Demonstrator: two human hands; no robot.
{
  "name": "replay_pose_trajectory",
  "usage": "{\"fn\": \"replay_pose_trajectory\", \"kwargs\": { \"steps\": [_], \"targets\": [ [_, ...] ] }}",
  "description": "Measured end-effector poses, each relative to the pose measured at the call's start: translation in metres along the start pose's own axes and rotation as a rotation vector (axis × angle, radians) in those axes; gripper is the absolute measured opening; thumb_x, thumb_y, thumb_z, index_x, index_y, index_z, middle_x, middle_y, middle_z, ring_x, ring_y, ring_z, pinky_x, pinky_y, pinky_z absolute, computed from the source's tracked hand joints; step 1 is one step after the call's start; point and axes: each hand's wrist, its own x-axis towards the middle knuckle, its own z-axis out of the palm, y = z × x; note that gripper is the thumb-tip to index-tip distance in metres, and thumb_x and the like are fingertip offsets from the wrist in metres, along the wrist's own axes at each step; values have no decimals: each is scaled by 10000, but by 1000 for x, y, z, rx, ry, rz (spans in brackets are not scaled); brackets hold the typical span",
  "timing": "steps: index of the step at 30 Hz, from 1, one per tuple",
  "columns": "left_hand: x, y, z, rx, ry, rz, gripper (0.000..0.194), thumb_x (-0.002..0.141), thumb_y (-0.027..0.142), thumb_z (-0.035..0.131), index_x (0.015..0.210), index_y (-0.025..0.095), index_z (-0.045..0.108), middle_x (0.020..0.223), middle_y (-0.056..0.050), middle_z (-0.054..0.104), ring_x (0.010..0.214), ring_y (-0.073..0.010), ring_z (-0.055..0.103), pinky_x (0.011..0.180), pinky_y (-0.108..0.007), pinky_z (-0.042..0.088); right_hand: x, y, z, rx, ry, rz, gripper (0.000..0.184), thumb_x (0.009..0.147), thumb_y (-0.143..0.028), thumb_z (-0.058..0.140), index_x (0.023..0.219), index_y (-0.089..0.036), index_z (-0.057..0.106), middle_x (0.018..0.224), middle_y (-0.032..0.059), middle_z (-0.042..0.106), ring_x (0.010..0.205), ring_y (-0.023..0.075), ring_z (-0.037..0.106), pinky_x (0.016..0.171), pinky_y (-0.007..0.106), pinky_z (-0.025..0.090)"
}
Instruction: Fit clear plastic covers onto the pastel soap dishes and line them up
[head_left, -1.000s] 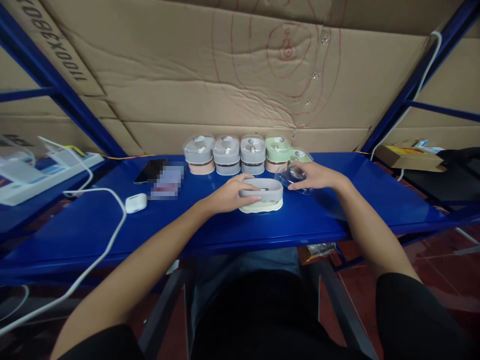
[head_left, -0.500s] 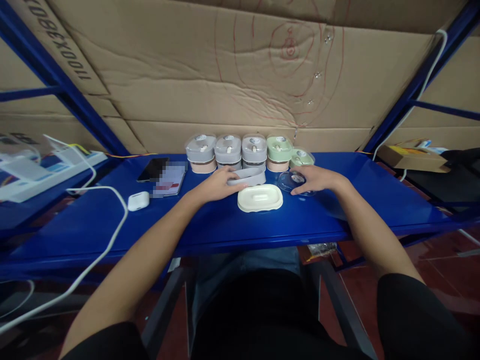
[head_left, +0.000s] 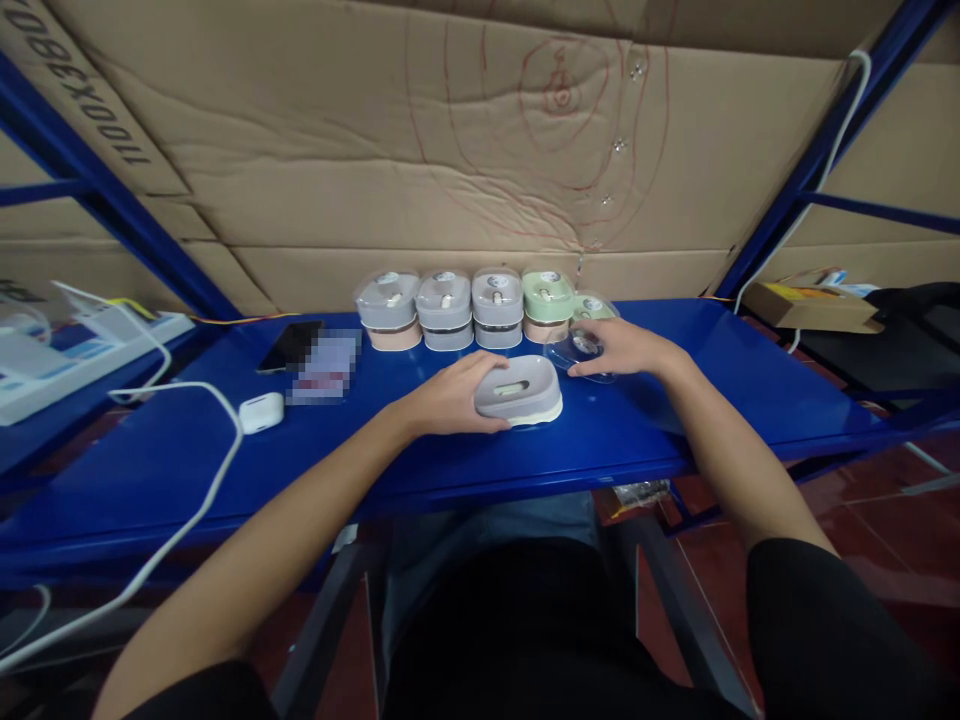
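My left hand [head_left: 450,398] is wrapped round a grey box part [head_left: 517,387] that sits on a cream base [head_left: 541,413] in the middle of the blue shelf [head_left: 420,440]. My right hand [head_left: 622,348] rests its fingers on a clear plastic lid [head_left: 576,350] just right of the grey part. Behind both hands a row of several finished boxes stands against the cardboard: grey ones [head_left: 444,305] on the left and a green one [head_left: 547,296] on the right. A smaller green piece [head_left: 594,307] lies beside the clear lid.
A white earbud case [head_left: 261,412], a dark phone [head_left: 289,344] and a blurred card [head_left: 324,366] lie on the shelf at left. A white cable [head_left: 196,510] loops over the front edge. A power strip [head_left: 90,345] sits far left, a flat cardboard box [head_left: 814,306] far right.
My left hand had lifted the grey part off the cream base and back toward the row; now it has set it down on the base again. My right hand stayed on the clear lid.
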Motion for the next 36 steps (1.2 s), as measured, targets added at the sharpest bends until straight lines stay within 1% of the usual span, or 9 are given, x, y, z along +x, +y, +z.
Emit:
{"fn": "replay_pose_trajectory", "kwargs": {
  "steps": [5, 8, 12, 14, 18, 20, 24, 28, 36],
  "targets": [
    [-3, 15, 9, 183, 43, 11, 732, 856, 499, 790, 1541, 271, 669, 1688, -168, 529, 1542, -466, 538, 1309, -634, 425, -2, -8, 0, 27, 181, -70, 925, 813, -752, 889, 1536, -211, 690, 1383, 183, 802, 1207, 443, 760, 1041, 571, 607],
    [-3, 20, 12, 179, 46, 41, 704, 848, 489, 798, 1525, 317, 710, 1670, -137, 549, 1517, -467, 549, 1335, -662, 380, -2, -11, 1, 54, 242, -98, 962, 802, -748, 904, 1564, -207, 676, 1390, 191, 800, 1227, 446, 757, 1075, 588, 595],
    [0, 18, 13, 143, 4, 83, 660, 862, 483, 785, 1495, 301, 736, 1636, -142, 574, 1471, -458, 575, 1323, -668, 387, -4, -18, 3, 127, 303, -179, 997, 815, -742, 892, 1613, -203, 636, 1489, 196, 756, 1301, 434, 732, 1141, 608, 562],
    [2, 13, 15, 69, 16, 72, 755, 847, 493, 828, 1556, 284, 674, 1654, -152, 570, 1499, -458, 565, 1316, -645, 412, -6, -25, 4, 168, 293, -260, 980, 830, -737, 880, 1622, -214, 634, 1540, 186, 730, 1348, 429, 710, 1176, 609, 542],
    [9, -4, 25, -250, 134, -10, 1260, 718, 536, 990, 1750, 219, 341, 1669, -225, 577, 1542, -452, 576, 1286, -613, 473, -7, -44, 14, 197, 186, -411, 925, 849, -696, 883, 1624, -247, 650, 1533, 162, 721, 1399, 413, 678, 1214, 596, 520],
    [13, -11, 32, -363, 170, -34, 1391, 673, 526, 1024, 1775, 209, 236, 1650, -253, 595, 1512, -449, 619, 1266, -625, 492, -5, -53, 23, 174, 158, -435, 917, 857, -679, 882, 1635, -255, 644, 1502, 163, 713, 1389, 409, 672, 1207, 595, 526],
    [15, -15, 40, -440, 177, -17, 1409, 680, 497, 1019, 1782, 216, 186, 1651, -268, 601, 1512, -445, 630, 1270, -650, 485, -3, -65, 38, 120, 89, -404, 857, 936, -655, 808, 1671, -266, 602, 1426, 166, 692, 1259, 386, 708, 1115, 571, 587],
    [14, -12, 41, -397, 192, -18, 1336, 704, 494, 998, 1768, 209, 241, 1658, -276, 587, 1551, -469, 589, 1270, -672, 475, -9, -68, 43, 88, 82, -352, 846, 981, -703, 736, 1667, -233, 586, 1406, 193, 665, 1195, 382, 724, 1080, 572, 609],
    [14, -8, 40, -357, 182, -21, 1270, 702, 510, 949, 1725, 161, 281, 1629, -274, 598, 1550, -460, 577, 1265, -641, 479, -17, -67, 54, 35, 144, -287, 829, 997, -774, 674, 1666, -295, 572, 1421, 187, 664, 1269, 433, 695, 1056, 620, 611]
  ]
}}
